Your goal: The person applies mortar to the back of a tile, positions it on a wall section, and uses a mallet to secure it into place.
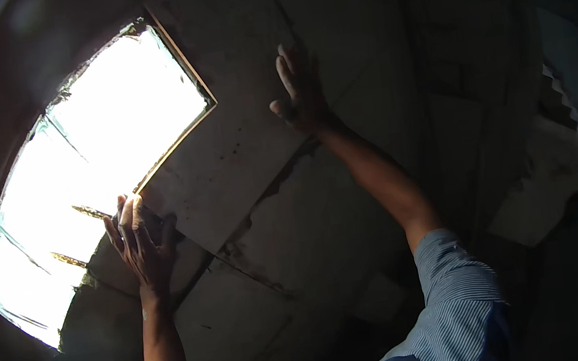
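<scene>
Left hand [142, 249] open at the bright opening [126, 122], right hand [303, 97] open farther right over the grey panel [237, 128]: spread your pressure evenly.

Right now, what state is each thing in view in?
left hand: raised, fingers spread, at the opening's lower edge
right hand: raised, thumb apart, nothing visible held; contact with the panels unclear
opening: brightly lit, view through it washed out
panels: shadowed, dark uneven seams between them
striped sleeve: short, forearm bare
</scene>
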